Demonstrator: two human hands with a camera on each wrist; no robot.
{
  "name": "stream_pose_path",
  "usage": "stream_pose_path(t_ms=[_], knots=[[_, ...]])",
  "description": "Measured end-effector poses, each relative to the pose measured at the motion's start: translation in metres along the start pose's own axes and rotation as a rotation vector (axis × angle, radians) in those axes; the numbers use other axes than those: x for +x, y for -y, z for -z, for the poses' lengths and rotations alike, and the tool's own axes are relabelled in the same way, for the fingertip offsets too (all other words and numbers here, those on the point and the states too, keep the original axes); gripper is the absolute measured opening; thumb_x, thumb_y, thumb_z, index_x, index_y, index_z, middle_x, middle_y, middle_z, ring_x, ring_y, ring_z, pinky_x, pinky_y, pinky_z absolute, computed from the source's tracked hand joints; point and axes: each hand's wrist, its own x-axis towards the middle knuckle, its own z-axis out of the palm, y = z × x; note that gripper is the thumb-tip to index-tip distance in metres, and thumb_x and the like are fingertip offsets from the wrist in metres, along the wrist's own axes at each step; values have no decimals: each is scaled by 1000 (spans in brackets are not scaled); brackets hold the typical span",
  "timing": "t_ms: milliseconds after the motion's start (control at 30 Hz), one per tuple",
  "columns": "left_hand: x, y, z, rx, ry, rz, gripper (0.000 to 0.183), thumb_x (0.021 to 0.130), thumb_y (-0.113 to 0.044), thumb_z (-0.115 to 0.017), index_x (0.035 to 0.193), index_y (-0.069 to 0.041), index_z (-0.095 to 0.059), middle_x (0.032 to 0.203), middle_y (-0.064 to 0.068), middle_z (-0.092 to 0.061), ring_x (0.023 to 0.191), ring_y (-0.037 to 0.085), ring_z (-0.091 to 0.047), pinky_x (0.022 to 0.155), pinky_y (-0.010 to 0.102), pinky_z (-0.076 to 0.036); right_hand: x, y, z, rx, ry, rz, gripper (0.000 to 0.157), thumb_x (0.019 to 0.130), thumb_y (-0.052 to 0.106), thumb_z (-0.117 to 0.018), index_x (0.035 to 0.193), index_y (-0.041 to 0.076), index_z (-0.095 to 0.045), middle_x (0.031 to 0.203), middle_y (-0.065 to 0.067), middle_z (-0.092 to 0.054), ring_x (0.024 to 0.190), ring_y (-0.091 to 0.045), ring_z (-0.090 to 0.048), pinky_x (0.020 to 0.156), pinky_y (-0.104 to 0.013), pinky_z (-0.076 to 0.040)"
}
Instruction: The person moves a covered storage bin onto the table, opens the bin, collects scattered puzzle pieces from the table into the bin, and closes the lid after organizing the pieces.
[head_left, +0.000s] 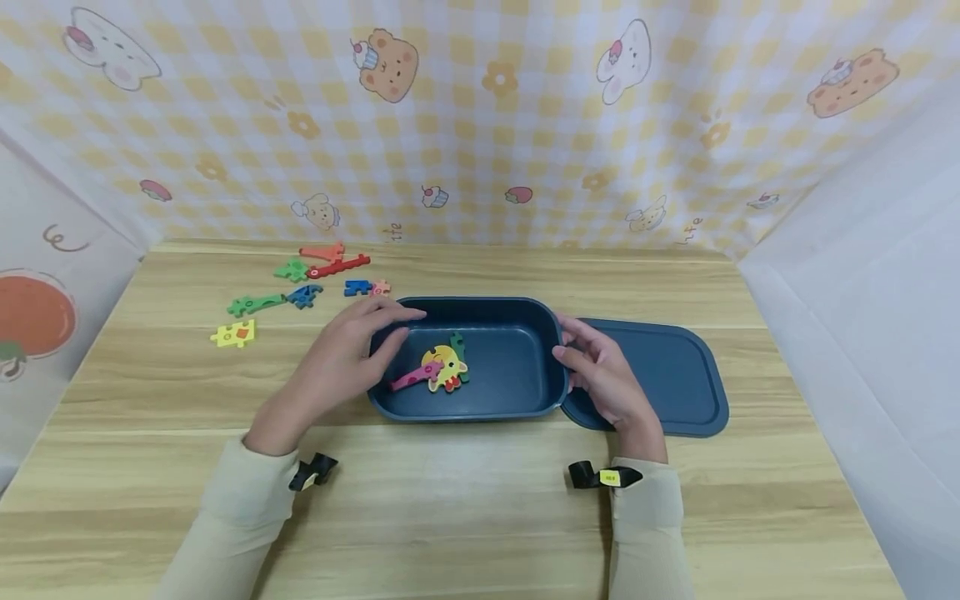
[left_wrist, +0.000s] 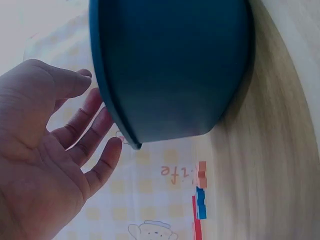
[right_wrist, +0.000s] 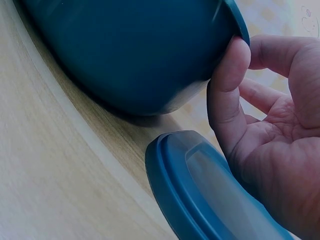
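Observation:
A dark blue rectangular box (head_left: 498, 367) sits open-topped on the table. Inside it, to the left, lie a yellow animal-shaped puzzle piece (head_left: 442, 362), a pink piece (head_left: 412, 377) and a dark green piece (head_left: 457, 343). My left hand (head_left: 345, 354) is at the box's left end, fingers loosely bent beside the rim; in the left wrist view, thumb and fingers stand spread with nothing pinched between them. My right hand (head_left: 603, 371) holds the rim at the right end between thumb and finger, as the right wrist view also shows.
A flat dark blue lid (head_left: 667, 375) lies right of the box, partly under my right hand. Several coloured puzzle pieces lie on the table at the back left, among them a yellow piece (head_left: 235, 334) and a red strip (head_left: 339, 266). A checked curtain (head_left: 465, 125) hangs behind.

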Motion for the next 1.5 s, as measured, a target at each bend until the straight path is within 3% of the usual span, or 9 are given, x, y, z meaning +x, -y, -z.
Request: stream_pose_path(t_ms=[167,333,600,800,1167,1500], knots=[[-6,9,5,2,-41,5,31,104,-10,-67,134,-14,-73,132,9,-67,122,28,-63,96,53,-61,-1,-1,0,3,6,4,59,107,8,-58,162,6,-39,111,2,-52,60,-4,-61,57,-17,-55],[-19,25,15,37,-77,32,37,103,-8,-67,140,-15,-68,136,10,-65,128,30,-61,104,58,-58,-3,-1,0,7,2,3,59,107,8,-58,162,5,-39,110,2,-52,61,-4,-61,57,-17,-55],[-39,62,41,122,-152,87,41,101,-6,-68,142,-9,-65,140,21,-63,130,43,-59,107,68,-48,0,0,0,-5,8,6,59,107,10,-59,162,5,-39,112,2,-51,64,-4,-60,58,-18,-55],[-47,89,62,170,-188,143,38,100,-5,-69,137,-5,-67,136,27,-63,125,47,-58,101,67,-46,-1,0,0,-5,3,3,59,107,8,-58,162,5,-39,111,3,-51,62,-3,-60,57,-17,-55],[-62,130,79,196,-109,321,39,106,-12,-60,142,1,-60,146,37,-51,133,59,-47,105,77,-37,0,0,0,-12,4,-2,59,107,10,-59,163,6,-39,111,3,-51,65,-3,-60,57,-18,-55],[-68,152,84,184,-72,343,44,108,-15,-55,147,5,-55,150,38,-47,134,62,-44,105,79,-36,-1,1,0,-15,-6,-3,59,107,9,-58,163,6,-39,111,3,-51,65,-3,-59,57,-18,-55]])
